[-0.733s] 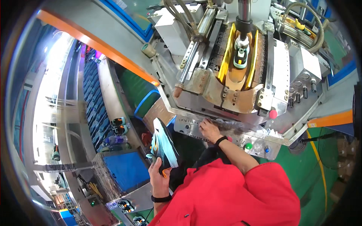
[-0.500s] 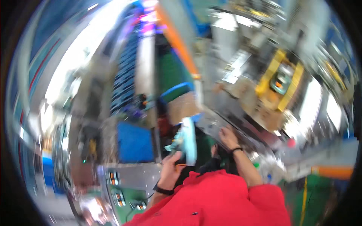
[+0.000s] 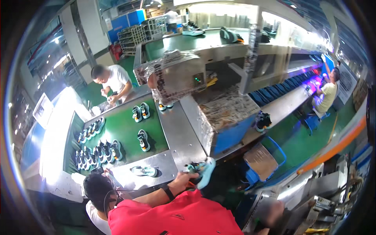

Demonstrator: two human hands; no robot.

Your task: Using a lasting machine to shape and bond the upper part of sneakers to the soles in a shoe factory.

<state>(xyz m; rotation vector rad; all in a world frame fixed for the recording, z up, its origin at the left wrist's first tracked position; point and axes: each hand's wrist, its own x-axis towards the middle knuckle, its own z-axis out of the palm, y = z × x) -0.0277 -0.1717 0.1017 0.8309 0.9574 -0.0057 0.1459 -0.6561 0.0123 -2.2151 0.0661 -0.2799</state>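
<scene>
My left hand [image 3: 183, 181] is closed on a sneaker [image 3: 206, 170] with a pale mint sole, its sole side turned to the right. The hand is beside the metal edge of a work table. At the lower right my right hand [image 3: 271, 213] is smeared by motion near the machine; its fingers cannot be made out. Close to my left forearm, a pale sneaker [image 3: 143, 171] lies on the metal table end. Further in, a dark sneaker [image 3: 143, 140] stands on the green belt [image 3: 125, 123], with several more in rows at the left.
A co-worker [image 3: 98, 192] is close at my left; another person [image 3: 117, 80] stands across the belt. A wrapped box [image 3: 227, 117] borders the table ahead. A blue-framed chair [image 3: 260, 162] holds cardboard. On the right, a person [image 3: 329, 94] sits beside a line of dark shoes. Machine parts [image 3: 313, 207] fill the lower right.
My view has swung left, from the yellow-armed machine toward the green belt with shoes. The sneaker stays in my left hand. My right hand now appears further to the lower right.
</scene>
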